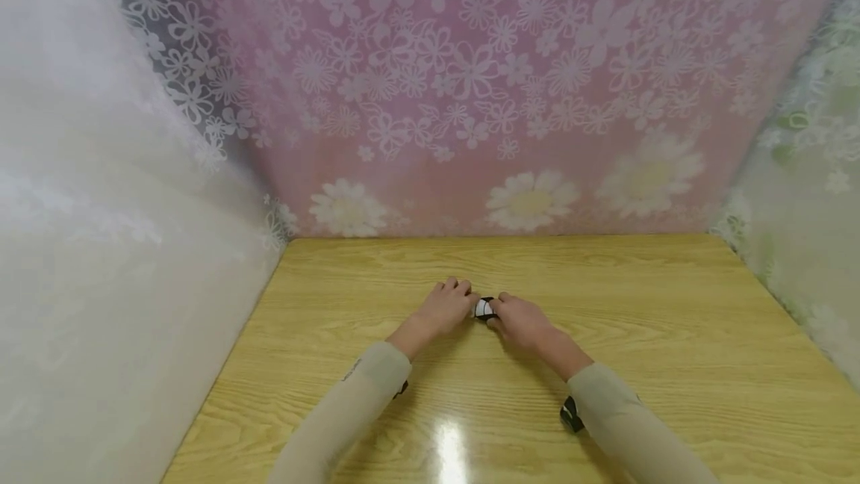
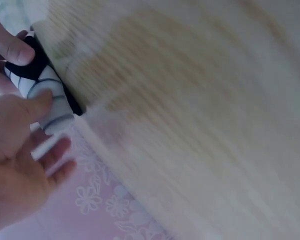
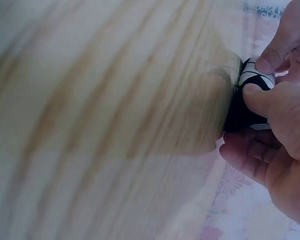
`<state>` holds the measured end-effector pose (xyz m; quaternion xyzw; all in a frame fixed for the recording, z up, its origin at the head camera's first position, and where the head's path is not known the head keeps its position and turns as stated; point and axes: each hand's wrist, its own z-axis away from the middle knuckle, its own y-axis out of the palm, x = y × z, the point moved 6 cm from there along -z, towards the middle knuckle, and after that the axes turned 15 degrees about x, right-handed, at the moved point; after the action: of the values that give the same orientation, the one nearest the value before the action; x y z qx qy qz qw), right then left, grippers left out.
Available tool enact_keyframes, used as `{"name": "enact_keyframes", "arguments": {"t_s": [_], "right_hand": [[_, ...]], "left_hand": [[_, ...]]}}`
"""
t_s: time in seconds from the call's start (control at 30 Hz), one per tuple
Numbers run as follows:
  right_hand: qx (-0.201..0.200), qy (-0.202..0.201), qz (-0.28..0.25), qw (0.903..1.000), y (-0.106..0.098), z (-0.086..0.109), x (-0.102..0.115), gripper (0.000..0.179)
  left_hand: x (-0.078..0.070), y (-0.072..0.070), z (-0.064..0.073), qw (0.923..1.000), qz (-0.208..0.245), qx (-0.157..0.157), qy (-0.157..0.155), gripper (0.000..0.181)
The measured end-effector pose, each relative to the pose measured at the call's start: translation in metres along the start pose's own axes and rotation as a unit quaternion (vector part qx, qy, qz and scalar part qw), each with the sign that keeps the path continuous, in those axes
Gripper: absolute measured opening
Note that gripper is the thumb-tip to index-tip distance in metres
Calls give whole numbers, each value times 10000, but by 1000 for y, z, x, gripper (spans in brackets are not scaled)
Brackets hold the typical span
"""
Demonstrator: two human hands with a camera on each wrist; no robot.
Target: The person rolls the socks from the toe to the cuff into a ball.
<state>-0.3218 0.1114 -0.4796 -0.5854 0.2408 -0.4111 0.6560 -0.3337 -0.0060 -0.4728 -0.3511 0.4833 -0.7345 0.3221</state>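
Note:
Between my two hands is a small rolled sock (image 1: 484,309), white with thin dark stripes and a black patch. My left hand (image 1: 449,306) holds its left end; in the left wrist view the thumb lies across the striped part of the sock (image 2: 55,111), the other fingers spread below it. At the other end my right hand (image 1: 526,322) grips the sock. In the right wrist view that thumb presses on the black part (image 3: 242,111), with the fingers curled underneath. The sock is close over the tabletop, partly covered by both hands.
The wood-grain table (image 1: 349,267) runs back to a pink floral curtain (image 1: 430,118). A pale sheet (image 1: 121,245) hangs along the left side and a floral one (image 1: 813,170) along the right. Dark straps (image 1: 571,415) show at the sleeves.

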Motion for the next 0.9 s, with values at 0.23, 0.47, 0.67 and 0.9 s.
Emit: {"name": "enact_keyframes", "arguments": {"t_s": [0.23, 0.47, 0.67, 0.9], "right_hand": [[-53, 80, -322, 9994, 4, 0, 3, 20], [-40, 193, -359, 9992, 4, -1, 4, 21], [-472, 212, -945, 9942, 4, -3, -10, 19], [-1311, 19, -772, 9884, -14, 6, -9, 17]], "left_hand": [[12, -5, 13, 9693, 2166, -428, -1083, 39], [10, 12, 9, 8030, 5822, -615, -1113, 60], [-8, 17, -12, 6170, 7643, -1260, -1390, 40], [-17, 4, -18, 5507, 8166, -1383, -1040, 33]]}}
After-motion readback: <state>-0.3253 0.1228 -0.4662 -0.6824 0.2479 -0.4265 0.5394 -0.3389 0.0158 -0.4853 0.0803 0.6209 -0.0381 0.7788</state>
